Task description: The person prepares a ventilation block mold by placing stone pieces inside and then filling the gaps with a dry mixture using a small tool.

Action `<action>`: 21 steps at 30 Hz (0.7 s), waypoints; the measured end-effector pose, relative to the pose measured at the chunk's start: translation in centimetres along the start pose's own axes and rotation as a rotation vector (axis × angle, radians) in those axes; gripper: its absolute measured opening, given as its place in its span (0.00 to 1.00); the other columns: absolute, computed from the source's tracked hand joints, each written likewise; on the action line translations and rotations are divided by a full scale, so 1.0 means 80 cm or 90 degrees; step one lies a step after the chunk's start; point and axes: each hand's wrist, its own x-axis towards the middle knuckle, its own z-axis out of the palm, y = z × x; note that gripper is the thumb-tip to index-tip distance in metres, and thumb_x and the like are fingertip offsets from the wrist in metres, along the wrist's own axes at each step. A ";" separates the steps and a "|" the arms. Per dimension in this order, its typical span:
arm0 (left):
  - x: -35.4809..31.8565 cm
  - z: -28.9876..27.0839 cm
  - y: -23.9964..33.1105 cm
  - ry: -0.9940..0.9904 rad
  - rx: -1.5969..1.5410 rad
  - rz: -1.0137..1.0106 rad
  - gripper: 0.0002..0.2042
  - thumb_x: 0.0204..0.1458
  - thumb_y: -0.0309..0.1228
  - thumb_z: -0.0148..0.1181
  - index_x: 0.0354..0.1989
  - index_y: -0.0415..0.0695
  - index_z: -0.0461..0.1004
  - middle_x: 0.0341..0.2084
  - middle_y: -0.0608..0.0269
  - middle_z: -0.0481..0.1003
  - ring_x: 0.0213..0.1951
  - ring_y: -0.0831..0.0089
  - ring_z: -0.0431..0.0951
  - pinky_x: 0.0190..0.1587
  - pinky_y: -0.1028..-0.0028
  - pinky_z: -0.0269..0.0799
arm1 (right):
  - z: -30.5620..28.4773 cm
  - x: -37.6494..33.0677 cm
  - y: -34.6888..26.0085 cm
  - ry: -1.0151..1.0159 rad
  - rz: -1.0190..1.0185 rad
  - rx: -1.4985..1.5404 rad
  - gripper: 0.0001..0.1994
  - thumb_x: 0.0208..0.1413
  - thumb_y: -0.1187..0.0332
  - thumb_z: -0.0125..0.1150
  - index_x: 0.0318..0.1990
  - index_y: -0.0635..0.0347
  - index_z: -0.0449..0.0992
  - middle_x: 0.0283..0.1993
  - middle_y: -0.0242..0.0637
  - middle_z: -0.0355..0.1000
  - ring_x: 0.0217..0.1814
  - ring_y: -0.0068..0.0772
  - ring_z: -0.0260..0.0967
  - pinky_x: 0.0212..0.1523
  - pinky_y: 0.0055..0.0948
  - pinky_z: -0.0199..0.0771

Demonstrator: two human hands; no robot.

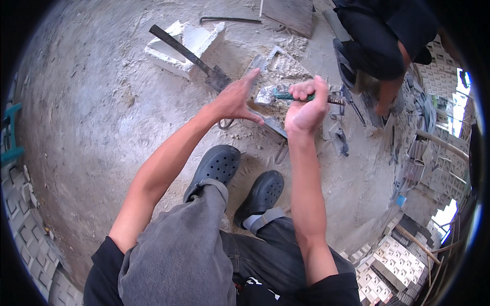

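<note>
On the dusty floor ahead of the black clogs point(240, 178), the hammer point(286, 95) is raised — right hand point(306, 104) fisted tight round its green-wrapped handle, mortar-caked head pointing left. Left hand point(236, 98) lies open, fingers spread, steadying the grey block point(270, 125). Step in hand appears to be chipping; the next blow calls for clear fingers. A cleaver point(196, 58) rests on a white block point(186, 45) beyond.

Black perforated clogs point(240, 178), grey trousers point(178, 255), a green-wrapped tool handle point(286, 95), pale dusty floor point(87, 102).

White broken block point(184, 47), long dark blade point(191, 57), another person's dark sleeve point(375, 48).
</note>
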 end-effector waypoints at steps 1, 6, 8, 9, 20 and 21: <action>0.001 -0.001 0.000 -0.012 -0.001 -0.002 0.74 0.26 0.67 0.77 0.75 0.33 0.39 0.73 0.37 0.51 0.73 0.47 0.53 0.75 0.60 0.50 | -0.005 0.004 0.005 -0.064 -0.002 -0.018 0.17 0.65 0.67 0.51 0.22 0.53 0.59 0.19 0.29 0.59 0.23 0.24 0.55 0.30 0.31 0.61; 0.004 0.000 -0.001 -0.044 -0.016 -0.022 0.74 0.27 0.66 0.78 0.76 0.35 0.36 0.73 0.38 0.48 0.74 0.47 0.51 0.76 0.59 0.48 | -0.015 0.045 0.007 -0.392 0.112 -0.077 0.23 0.67 0.63 0.45 0.16 0.51 0.52 0.13 0.27 0.50 0.18 0.25 0.48 0.26 0.33 0.54; 0.003 0.001 0.002 -0.026 -0.031 -0.016 0.74 0.27 0.67 0.77 0.76 0.35 0.36 0.74 0.39 0.48 0.74 0.48 0.51 0.76 0.59 0.48 | -0.002 0.049 0.004 -0.346 0.092 -0.105 0.26 0.67 0.62 0.43 0.13 0.49 0.50 0.10 0.25 0.45 0.13 0.23 0.40 0.20 0.32 0.47; 0.003 0.000 0.001 -0.016 -0.036 -0.014 0.74 0.27 0.67 0.77 0.76 0.36 0.36 0.74 0.39 0.48 0.74 0.48 0.51 0.76 0.59 0.48 | 0.006 0.046 -0.001 -0.326 0.064 -0.123 0.26 0.68 0.62 0.43 0.13 0.48 0.50 0.10 0.25 0.44 0.13 0.23 0.39 0.19 0.32 0.46; 0.003 -0.004 0.004 -0.041 0.054 -0.012 0.72 0.29 0.68 0.74 0.76 0.38 0.40 0.73 0.37 0.50 0.73 0.45 0.54 0.73 0.57 0.53 | 0.013 0.017 0.043 -0.179 -0.014 -0.065 0.25 0.65 0.68 0.51 0.11 0.52 0.58 0.11 0.23 0.55 0.10 0.16 0.46 0.14 0.26 0.44; 0.005 -0.004 0.007 -0.045 0.062 -0.008 0.72 0.29 0.68 0.75 0.76 0.37 0.39 0.73 0.37 0.50 0.73 0.45 0.55 0.73 0.58 0.53 | 0.013 0.019 0.033 -0.191 -0.017 -0.063 0.26 0.65 0.68 0.51 0.12 0.52 0.57 0.11 0.23 0.55 0.10 0.16 0.46 0.14 0.27 0.43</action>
